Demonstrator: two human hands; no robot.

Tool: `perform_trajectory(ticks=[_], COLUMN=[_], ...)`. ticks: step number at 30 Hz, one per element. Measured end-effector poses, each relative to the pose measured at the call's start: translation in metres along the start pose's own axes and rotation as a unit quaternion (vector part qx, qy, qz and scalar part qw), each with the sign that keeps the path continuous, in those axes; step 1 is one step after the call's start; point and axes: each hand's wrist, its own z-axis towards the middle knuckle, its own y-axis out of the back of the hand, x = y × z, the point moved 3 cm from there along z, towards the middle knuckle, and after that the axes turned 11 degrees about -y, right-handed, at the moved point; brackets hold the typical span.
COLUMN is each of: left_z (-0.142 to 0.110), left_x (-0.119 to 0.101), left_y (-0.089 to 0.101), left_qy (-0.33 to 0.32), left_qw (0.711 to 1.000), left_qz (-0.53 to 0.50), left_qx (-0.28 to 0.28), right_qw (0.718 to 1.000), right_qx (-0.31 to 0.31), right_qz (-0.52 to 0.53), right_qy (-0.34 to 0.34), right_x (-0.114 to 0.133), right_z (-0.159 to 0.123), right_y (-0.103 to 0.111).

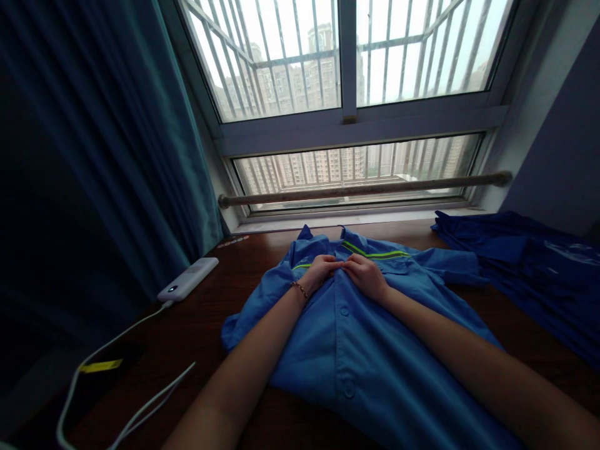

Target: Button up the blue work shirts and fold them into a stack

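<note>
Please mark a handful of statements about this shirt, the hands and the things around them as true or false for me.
1. The left hand and right hand are close together at the front of the blue shirt. True.
2. The bracelet is on the right wrist. False: it is on the left wrist.
3. A white cable runs to the white device near the curtain. True.
4. The darker blue garment lies to the left of the shirt. False: it lies to the right.
5. Yellow-green stripes cross the shirt's chest. True.
</note>
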Motion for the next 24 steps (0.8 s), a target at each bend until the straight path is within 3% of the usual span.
perform_trajectory(ticks=[8, 12, 19, 22, 24], left_z=[-0.001, -0.006, -0.006, -0.010, -0.016], left_x=[-0.009, -0.014, -0.030, -0.045, -0.051], left_y=[-0.007, -0.012, -0.013, -0.018, -0.028], left_qy=[-0.134, -0.173, -0.108, -0.039, 0.026], left_qw=[0.972, 0.961, 0.973, 0.977, 0.971], left_qz=[0.189, 0.213, 0.204, 0.205, 0.210], left_qx=[-0.030, -0.039, 0.019, 0.050, 0.108], right_qw=[0.991, 0.988, 0.980, 0.976, 0.970], right_qx=[0.013, -0.011, -0.059, -0.062, -0.077], right_qz=[0.064, 0.056, 0.062, 0.055, 0.053], right_qy=[-0.114, -0.145, -0.181, -0.201, -0.224], right_x=[-0.010, -0.009, -0.010, -0.021, -0.031], right_z=[0.005, 0.003, 0.002, 0.008, 0.012], right_y=[-0.005, -0.006, -0.004, -0.001, 0.002])
